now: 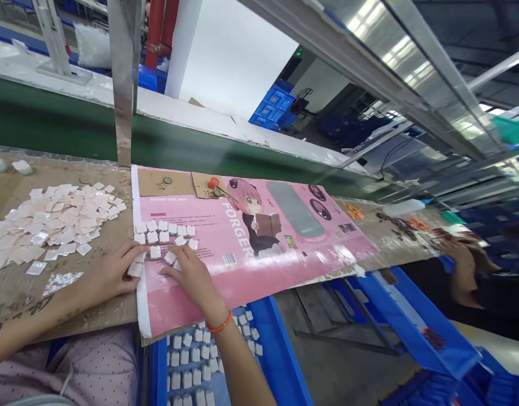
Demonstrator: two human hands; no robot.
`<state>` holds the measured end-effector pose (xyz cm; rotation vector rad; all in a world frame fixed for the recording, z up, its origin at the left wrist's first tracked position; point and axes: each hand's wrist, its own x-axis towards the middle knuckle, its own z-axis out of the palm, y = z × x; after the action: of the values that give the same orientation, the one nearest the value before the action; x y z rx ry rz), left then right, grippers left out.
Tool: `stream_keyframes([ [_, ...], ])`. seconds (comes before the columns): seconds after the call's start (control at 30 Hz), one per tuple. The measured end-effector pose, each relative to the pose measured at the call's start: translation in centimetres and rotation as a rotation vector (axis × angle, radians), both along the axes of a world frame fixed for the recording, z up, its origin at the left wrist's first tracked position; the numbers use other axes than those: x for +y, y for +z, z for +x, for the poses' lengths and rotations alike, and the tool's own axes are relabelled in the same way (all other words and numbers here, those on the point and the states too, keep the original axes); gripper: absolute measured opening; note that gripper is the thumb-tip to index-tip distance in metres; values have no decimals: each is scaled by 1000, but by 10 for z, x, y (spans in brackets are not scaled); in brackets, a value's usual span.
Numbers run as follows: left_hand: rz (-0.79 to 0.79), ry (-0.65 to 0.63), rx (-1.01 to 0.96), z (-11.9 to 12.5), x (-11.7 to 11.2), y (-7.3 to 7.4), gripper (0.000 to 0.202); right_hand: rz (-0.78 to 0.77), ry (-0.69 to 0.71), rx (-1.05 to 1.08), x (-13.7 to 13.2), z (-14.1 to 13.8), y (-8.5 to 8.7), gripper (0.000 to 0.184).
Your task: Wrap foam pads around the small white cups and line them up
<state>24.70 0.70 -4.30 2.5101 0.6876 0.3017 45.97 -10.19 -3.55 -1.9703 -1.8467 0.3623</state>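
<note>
Small white square pieces (164,232) lie in rows on a pink printed sheet (259,248) spread over the bench. My right hand (190,274) rests on the sheet, its fingers stretched onto the nearest squares. My left hand (111,272) lies at the sheet's left edge, fingertips curled against a white square (135,269). A red bead bracelet (219,326) circles my right wrist. A large loose heap of the same white squares (52,223) covers the cardboard to the left.
A green conveyor belt (73,132) runs behind the bench, with a metal post (124,84) standing at its edge. A blue bin (285,366) below holds more white squares. Another person's hands (462,259) work at the right, beside a blue tray (412,321).
</note>
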Motion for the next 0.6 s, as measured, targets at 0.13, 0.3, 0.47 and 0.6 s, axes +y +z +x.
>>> stream_keyframes([
  [0.13,-15,41,-33,-10,-6,-4,42,-1,5,-58,-3,-2,1,43],
  [0.3,20,67,-69,-15,-9,-9,32,34,35,-106,-2,-5,0,35],
  [0.47,34,104,-63,-18,3,0,31,52,45,-142,9,-6,0,35],
  [0.6,43,64,-65,-15,13,4,36,52,49,-179,12,-5,0,38],
])
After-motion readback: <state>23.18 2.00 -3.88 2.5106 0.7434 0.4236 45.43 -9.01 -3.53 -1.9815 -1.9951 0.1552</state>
